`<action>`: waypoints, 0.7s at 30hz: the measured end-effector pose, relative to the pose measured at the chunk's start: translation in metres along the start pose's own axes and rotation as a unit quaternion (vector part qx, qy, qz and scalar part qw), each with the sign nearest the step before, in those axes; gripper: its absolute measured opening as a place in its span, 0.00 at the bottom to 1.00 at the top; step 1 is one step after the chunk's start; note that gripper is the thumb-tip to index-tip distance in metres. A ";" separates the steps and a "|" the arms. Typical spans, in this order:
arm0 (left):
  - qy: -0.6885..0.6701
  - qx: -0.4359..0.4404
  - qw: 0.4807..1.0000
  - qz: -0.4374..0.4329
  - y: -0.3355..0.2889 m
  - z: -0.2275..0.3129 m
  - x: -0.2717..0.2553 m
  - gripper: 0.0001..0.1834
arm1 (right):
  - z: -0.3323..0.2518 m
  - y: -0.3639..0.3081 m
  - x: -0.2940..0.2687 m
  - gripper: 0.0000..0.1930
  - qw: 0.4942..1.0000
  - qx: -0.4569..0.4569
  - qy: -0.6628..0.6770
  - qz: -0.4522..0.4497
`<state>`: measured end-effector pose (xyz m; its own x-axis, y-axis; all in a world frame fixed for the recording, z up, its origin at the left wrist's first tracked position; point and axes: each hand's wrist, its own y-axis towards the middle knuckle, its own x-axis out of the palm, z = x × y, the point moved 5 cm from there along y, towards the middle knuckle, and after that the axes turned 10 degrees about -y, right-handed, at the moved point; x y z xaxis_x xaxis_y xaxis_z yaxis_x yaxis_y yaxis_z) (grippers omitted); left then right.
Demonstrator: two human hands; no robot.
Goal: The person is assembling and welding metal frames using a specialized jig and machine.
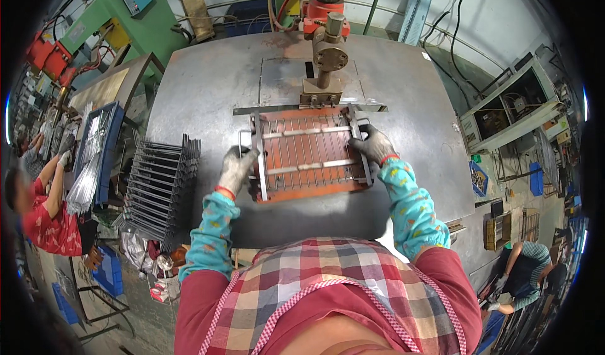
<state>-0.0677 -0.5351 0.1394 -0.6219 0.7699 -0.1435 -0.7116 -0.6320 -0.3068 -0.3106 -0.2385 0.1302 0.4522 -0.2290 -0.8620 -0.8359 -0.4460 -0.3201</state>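
At the far left, a co-worker in a red patterned top reaches toward a blue tray of thin metal rods. Next comes a stack of dark wire racks beside the left edge of the grey metal surface. The left hand, gloved, grips the left side of a reddish-brown jig, which lies near the middle of the surface. Parallel wires crossed by two flat strips form a grid on the jig. A brass-coloured machine head stands just beyond its far edge. The right hand, also gloved, grips the jig's right side. Farther right stands an open-fronted cabinet; below it, another co-worker bends forward.
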 end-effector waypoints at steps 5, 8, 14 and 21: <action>0.067 0.033 0.997 -0.031 -0.020 -0.041 -0.004 0.23 | 0.000 -0.054 0.003 0.27 0.996 0.012 -0.079 0.040; 0.383 0.201 0.901 0.040 -0.003 -0.016 0.003 0.13 | 0.024 -0.075 -0.011 0.25 0.959 -0.028 0.167 0.227; 0.575 0.239 0.781 0.039 0.068 -0.004 0.015 0.16 | 0.062 -0.144 -0.081 0.25 0.776 -0.101 0.578 0.232; 0.667 0.109 0.736 0.025 0.060 0.044 0.051 0.22 | 0.234 -0.159 -0.105 0.25 0.673 -0.008 0.617 0.408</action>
<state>-0.1567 -0.5373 0.1552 0.1218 0.0548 -0.9910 -0.8252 -0.5493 -0.1318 -0.2977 0.0593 0.1795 -0.2330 -0.9428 0.2386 -0.9636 0.2569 0.0741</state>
